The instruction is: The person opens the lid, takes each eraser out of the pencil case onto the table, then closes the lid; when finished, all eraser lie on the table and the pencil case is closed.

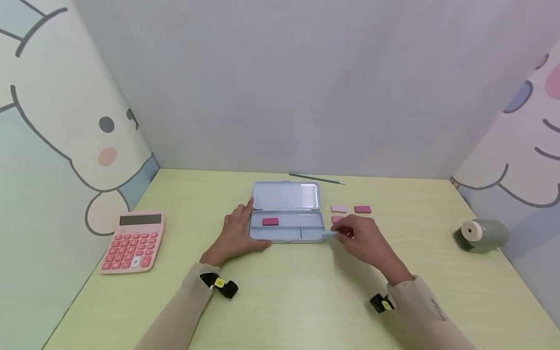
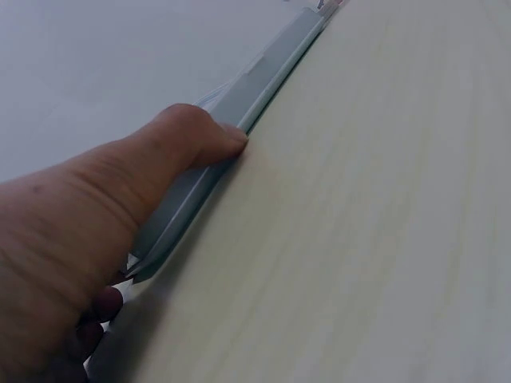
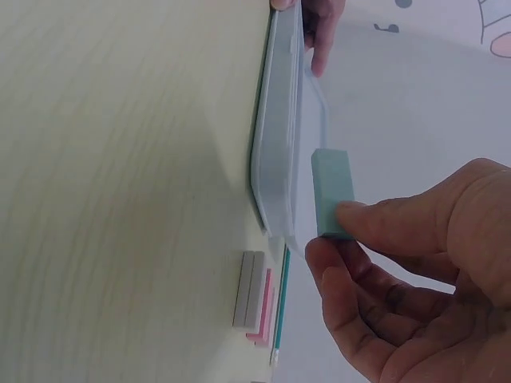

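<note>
Our left hand (image 1: 238,232) grips the near left corner of the open pencil case (image 1: 286,212) at the table's (image 1: 306,301) middle; our right hand (image 1: 365,239) pinches a pale blue eraser (image 1: 329,234) at its right end, near three pink erasers (image 1: 350,210).

- An open pencil case (image 1: 286,213) lay mid-desk, one eraser (image 1: 270,221) inside.
- Three erasers (image 1: 362,209) lay right of it, a pencil (image 1: 316,179) behind.
- A calculator (image 1: 133,241) lay far left, a pencil sharpener (image 1: 480,235) far right.
</note>
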A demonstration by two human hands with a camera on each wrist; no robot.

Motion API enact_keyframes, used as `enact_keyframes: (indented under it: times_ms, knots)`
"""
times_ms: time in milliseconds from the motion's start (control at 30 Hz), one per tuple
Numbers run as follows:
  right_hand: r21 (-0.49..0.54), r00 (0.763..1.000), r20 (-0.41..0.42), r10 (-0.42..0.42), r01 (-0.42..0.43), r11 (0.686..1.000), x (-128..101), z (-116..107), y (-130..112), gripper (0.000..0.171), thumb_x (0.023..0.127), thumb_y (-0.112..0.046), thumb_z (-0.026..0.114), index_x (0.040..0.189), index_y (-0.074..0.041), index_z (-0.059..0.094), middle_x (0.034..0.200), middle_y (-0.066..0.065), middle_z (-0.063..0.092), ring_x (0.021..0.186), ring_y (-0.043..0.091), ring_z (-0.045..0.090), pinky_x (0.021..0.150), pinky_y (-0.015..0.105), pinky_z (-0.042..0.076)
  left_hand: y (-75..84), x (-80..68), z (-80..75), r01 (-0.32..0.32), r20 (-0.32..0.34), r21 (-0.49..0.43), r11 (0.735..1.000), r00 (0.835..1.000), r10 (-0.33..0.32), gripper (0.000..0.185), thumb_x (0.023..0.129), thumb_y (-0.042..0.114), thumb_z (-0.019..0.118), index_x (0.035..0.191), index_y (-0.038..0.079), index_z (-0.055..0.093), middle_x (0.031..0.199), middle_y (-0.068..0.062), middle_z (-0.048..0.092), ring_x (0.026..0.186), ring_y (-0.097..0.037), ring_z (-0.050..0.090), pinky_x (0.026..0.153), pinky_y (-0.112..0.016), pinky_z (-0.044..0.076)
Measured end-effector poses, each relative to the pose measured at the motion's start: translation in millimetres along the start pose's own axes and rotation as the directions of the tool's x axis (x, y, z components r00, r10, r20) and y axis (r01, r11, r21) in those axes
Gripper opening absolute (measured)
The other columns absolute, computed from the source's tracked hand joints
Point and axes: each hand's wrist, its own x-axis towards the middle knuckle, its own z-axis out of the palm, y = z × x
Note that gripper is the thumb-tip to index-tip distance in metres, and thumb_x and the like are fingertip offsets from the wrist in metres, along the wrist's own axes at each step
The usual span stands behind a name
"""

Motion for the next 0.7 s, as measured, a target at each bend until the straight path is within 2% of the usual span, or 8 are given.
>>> enact_keyframes:
  times_ms: [300, 700]
  knots:
    - [-0.046, 0.999, 0.007, 0.038, -0.038, 0.998, -18.9, -11.5, 11.5, 0.013, 0.093, -0.003, 0.079, 0.105, -0.008, 0.083, 0.093, 0.0, 0.075, 0.08, 0.014, 0.058, 0.072, 0.025, 0.051, -1.2, -0.1, 0.1, 0.01, 0.01, 0.005, 1.0, 1.0, -0.01, 0.135, 0.073, 0.061, 0.09, 0.174, 0.012, 0.014, 0.152, -0.018, 0.049, 0.137, -0.035, 0.049, 0.124, -0.063, 0.028]
    - [-0.046, 0.998, 0.061, 0.028, -0.025, 0.999, -23.1, -11.7, 24.8, 0.013, 0.094, 0.0, 0.074, 0.1, -0.007, 0.083, 0.092, 0.003, 0.076, 0.079, 0.013, 0.058, 0.071, 0.026, 0.051, 1.3, -1.4, -2.1, 0.009, 0.018, -0.003, 1.0, 1.0, -0.009, 0.135, 0.073, 0.059, 0.09, 0.174, 0.012, 0.013, 0.152, -0.018, 0.049, 0.137, -0.035, 0.049, 0.123, -0.061, 0.029]
